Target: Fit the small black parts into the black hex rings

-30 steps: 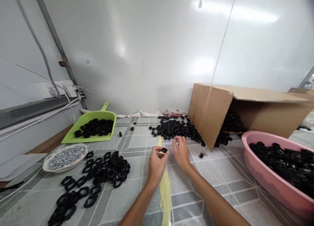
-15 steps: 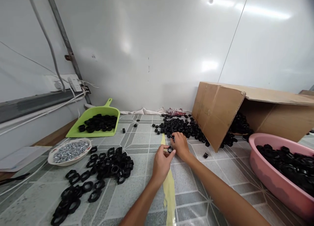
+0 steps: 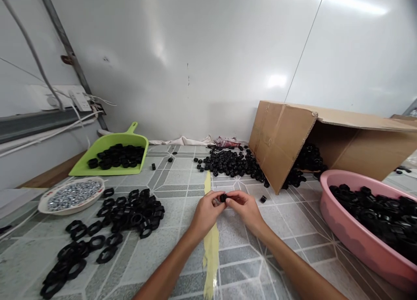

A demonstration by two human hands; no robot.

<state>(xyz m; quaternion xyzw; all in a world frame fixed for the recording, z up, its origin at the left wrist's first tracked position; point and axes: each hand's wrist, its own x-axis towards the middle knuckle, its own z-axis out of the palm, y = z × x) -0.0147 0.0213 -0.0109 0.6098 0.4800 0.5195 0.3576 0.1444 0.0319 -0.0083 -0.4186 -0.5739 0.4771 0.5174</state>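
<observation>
My left hand (image 3: 206,211) pinches a small black ring-shaped plastic part (image 3: 223,198) above the tabletop. From the other side, the fingertips of my right hand (image 3: 246,209) close on that same part. Whether a second small piece is between the fingers is hidden. Just beyond both hands spreads a pile of small black plastic pieces (image 3: 228,162). To the left lies a heap of larger black rings (image 3: 137,217). One loose black piece (image 3: 263,199) rests to the right of my right hand.
A green dustpan (image 3: 107,171) with black parts and a white dish (image 3: 61,212) of small metal pieces stand left. On the right are a tipped cardboard box (image 3: 283,135) and a pink basin (image 3: 345,230), both containing black parts. Yellow tape (image 3: 211,256) runs along the tabletop.
My right hand has come back from the pile of small black pieces to the ring in my left hand. The view has shifted, so everything sits further left.
</observation>
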